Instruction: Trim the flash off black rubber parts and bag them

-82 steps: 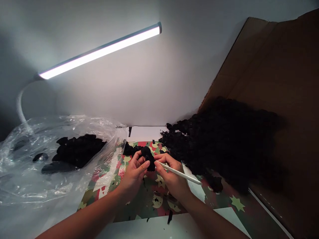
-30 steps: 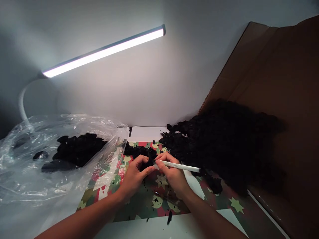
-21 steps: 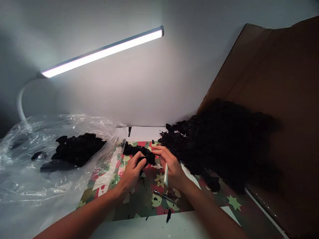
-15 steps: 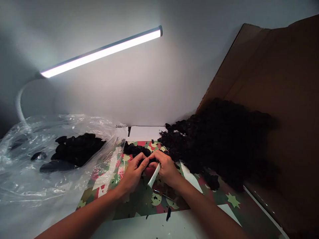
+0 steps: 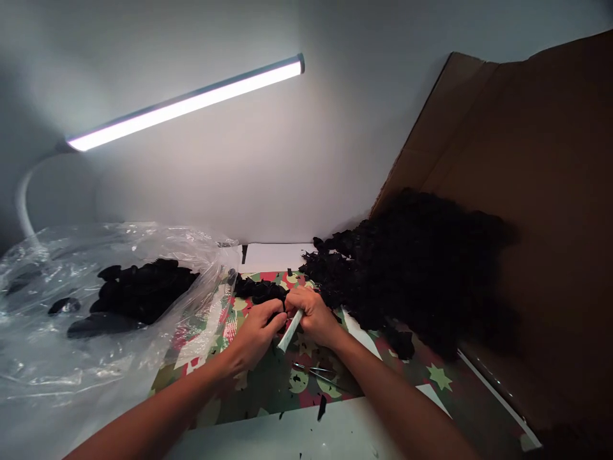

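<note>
My left hand (image 5: 258,331) is closed in a pinch, with a small dark piece (image 5: 274,315) partly showing between thumb and forefinger. Close beside it, my right hand (image 5: 313,316) is wrapped round a slim tool with a pale, flat handle (image 5: 290,332). The handle sticks out toward me; its working end is hidden by the fingers. The fingertips of both hands nearly meet over a patterned red and green sheet (image 5: 268,390). Just behind them lies a row of black pieces (image 5: 261,289). A thin metal tool, like tweezers or small scissors (image 5: 313,368), rests in front of my right hand.
On the left, a clear plastic bag (image 5: 43,345) holds black rounded pieces (image 5: 143,294). A big black heap (image 5: 421,268) leans against a brown cardboard box (image 5: 550,160) on the right. A lit tube lamp (image 5: 191,105) hangs above. Black scraps (image 5: 322,407) lie near the front.
The view has shifted slightly, so the surroundings sit further left. My hands have drawn slightly apart at the fingertips, and the metal tool shows more fully. My right hand keeps the pale handle.
</note>
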